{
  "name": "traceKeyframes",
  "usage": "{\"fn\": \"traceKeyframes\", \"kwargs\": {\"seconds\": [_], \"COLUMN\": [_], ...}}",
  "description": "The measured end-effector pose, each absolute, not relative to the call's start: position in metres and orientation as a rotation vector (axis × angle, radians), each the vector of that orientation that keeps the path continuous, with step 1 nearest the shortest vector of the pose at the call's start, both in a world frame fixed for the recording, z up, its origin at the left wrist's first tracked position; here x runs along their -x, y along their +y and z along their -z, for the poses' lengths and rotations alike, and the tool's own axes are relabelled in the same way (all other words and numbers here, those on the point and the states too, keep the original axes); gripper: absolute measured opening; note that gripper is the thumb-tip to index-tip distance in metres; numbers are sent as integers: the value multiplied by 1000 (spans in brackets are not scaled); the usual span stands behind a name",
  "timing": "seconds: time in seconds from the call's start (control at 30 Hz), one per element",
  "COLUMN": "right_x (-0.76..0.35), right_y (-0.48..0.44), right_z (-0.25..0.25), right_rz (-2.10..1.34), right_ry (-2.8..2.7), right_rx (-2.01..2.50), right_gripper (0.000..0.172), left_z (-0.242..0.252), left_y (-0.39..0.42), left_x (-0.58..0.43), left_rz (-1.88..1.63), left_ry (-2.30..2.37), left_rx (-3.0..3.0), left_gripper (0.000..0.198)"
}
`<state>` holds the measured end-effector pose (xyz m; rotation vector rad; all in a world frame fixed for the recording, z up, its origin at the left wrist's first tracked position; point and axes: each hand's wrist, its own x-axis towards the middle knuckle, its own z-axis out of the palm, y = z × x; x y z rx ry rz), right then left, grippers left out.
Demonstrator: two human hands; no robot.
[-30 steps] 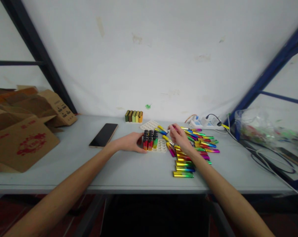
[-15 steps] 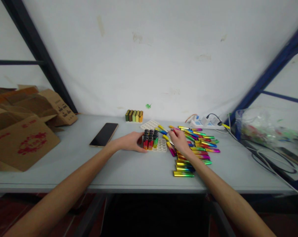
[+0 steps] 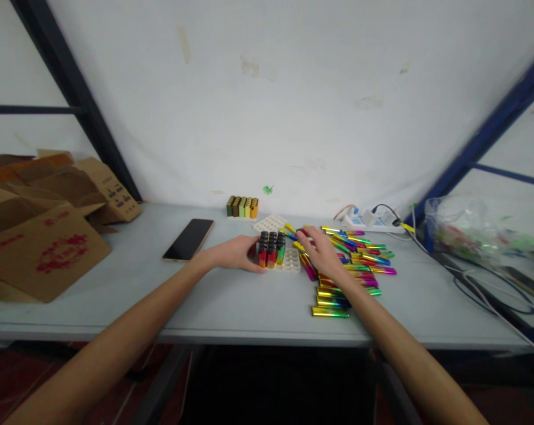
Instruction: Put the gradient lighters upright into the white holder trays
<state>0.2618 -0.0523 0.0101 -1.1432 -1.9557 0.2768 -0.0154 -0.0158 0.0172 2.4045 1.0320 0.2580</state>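
Observation:
Several lighters (image 3: 271, 251) with dark tops and red-to-green bodies stand upright in rows at the left part of a white holed tray (image 3: 292, 261). My left hand (image 3: 239, 254) curls round the tray's left end, thumb in front and fingers behind, steadying it. To the right, my right hand (image 3: 317, 248) has its fingers bent and pinched on a lighter just right of the tray; most of that lighter is hidden by the fingers. Loose shiny lighters (image 3: 333, 300) in yellow, green, blue and pink lie in a heap under and around my right forearm.
Behind the tray lies another white holed tray (image 3: 270, 223). A block of upright lighters (image 3: 242, 208) stands near the wall. A phone (image 3: 189, 239) and cardboard boxes (image 3: 67, 248) are on the left. On the right are a power strip (image 3: 370, 221), cables and a plastic bag (image 3: 465, 224).
My right hand has shifted slightly, its fingers now reaching further left onto a lighter beside the tray. My left hand stays at the tray. The whole view has moved a little.

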Motion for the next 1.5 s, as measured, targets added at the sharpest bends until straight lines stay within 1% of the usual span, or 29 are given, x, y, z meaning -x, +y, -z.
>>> {"fn": "traceKeyframes", "kwargs": {"seconds": [0.1, 0.2, 0.37, 0.53, 0.67, 0.8, 0.9, 1.07, 1.17, 1.33, 1.43, 1.5], "right_x": [-265, -267, -267, -264, -263, -261, -259, -259, -259, -251, -245, -247], "right_y": [-53, -56, -65, -66, -64, -63, -64, -66, -68, -65, -63, -61], "right_z": [-13, -17, -20, -17, -12, -10, -11, -21, -26, -22, -16, -15], "right_rz": [-130, -232, -350, -315, -239, -265, -239, -251, -268, -189, -154, -205], "right_ry": [-2008, -2062, -2198, -2348, -2410, -2422, -2442, -2476, -2516, -2572, -2599, -2588], "right_rx": [1142, 1154, 1008, 974, 963, 967, 1004, 1099, 1148, 1190, 1166, 1107], "right_gripper": [38, 42, 43, 38, 39, 38, 35, 25, 23, 26, 34, 39], "left_z": [-17, -16, -15, -16, -17, -18, -18, -16, -14, -16, -18, -18], "left_y": [-16, -15, -16, -16, -17, -19, -19, -17, -14, -15, -16, -17], "left_x": [16, 16, 16, 16, 15, 15, 15, 15, 16, 15, 15, 15], "left_rz": [-249, -249, -270, -255, -271, -268, -267, -272, -266, -260, -259, -258], "left_ry": [1043, 1053, 1034, 1033, 1017, 1030, 1040, 1030, 1031, 1037, 1056, 1058], "left_rx": [-2412, -2419, -2394, -2376, -2383, -2385, -2383, -2396, -2407, -2428, -2440, -2449], "left_gripper": [67, 67, 66, 65, 65, 64, 64, 65, 65, 66, 67, 66]}}
